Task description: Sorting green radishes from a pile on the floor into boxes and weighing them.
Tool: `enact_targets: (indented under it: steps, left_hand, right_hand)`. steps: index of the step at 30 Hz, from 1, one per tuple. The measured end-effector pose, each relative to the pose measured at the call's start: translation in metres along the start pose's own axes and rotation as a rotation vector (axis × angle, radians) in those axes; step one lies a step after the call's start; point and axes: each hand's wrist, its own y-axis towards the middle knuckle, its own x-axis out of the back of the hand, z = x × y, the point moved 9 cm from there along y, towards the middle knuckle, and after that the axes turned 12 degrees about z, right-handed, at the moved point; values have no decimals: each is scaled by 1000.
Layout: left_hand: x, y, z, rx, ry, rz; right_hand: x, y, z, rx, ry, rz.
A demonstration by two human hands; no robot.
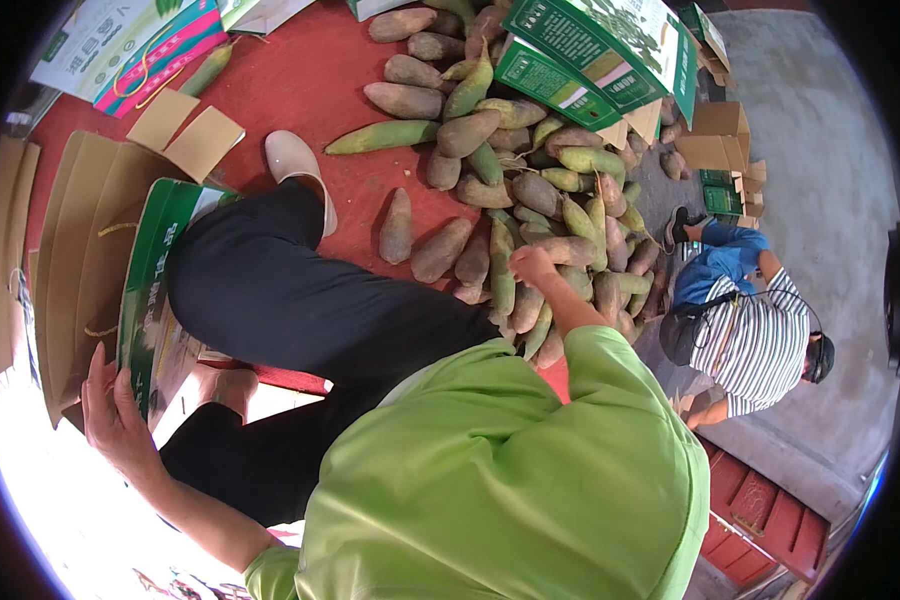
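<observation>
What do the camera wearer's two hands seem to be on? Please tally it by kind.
Open brown cardboard box with green printed side, at the left hand: 1
Long purplish-brown root vegetable, at the right hand: 1
Total: 2

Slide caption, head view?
Right hand on a purplish root vegetable in the pile; left hand at an open box.

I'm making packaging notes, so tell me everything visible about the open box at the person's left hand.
The open box looks like cardboard: bare brown inside, with a green, printed outer side facing the black-trousered legs. Brown flaps stand open at its far end, and yellowish cord shows at two spots on the brown wall. It is at the picture's left; the left hand seems to touch its near edge.
</observation>
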Motion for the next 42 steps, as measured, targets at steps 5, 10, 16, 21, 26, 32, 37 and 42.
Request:
enact_targets:
  steps: [5,10,16,21,26,32,37,42]
  left_hand:
    - [-3,6,3,-83,61,-25]
    - [-3,6,-3,-123,68,-38]
    - [3,3,-3,-99,110,-56]
    - [-3,4,-14,-147,28,-57]
    - [1,0,-28,-170,60,-92]
    - [5,0,-28,-172,11,-139]
    - [18,-7,-26,-156,33,-162]
    - [17,-6,-28,-147,10,-139]
  right_hand:
    - [-45,-24,0,-110,157,250]
    - [-34,-15,-16,127,-226,15]
    - [-37,-4,-47,-211,-195,-25]
    - [-36,-4,-46,-238,24,-158]
    - [-40,-23,-24,-424,217,-40]
    - [-51,3,-54,-448,179,-48]
    - [-46,-29,11,-232,562,6]
    - [-13,-4,82,103,301,-5]
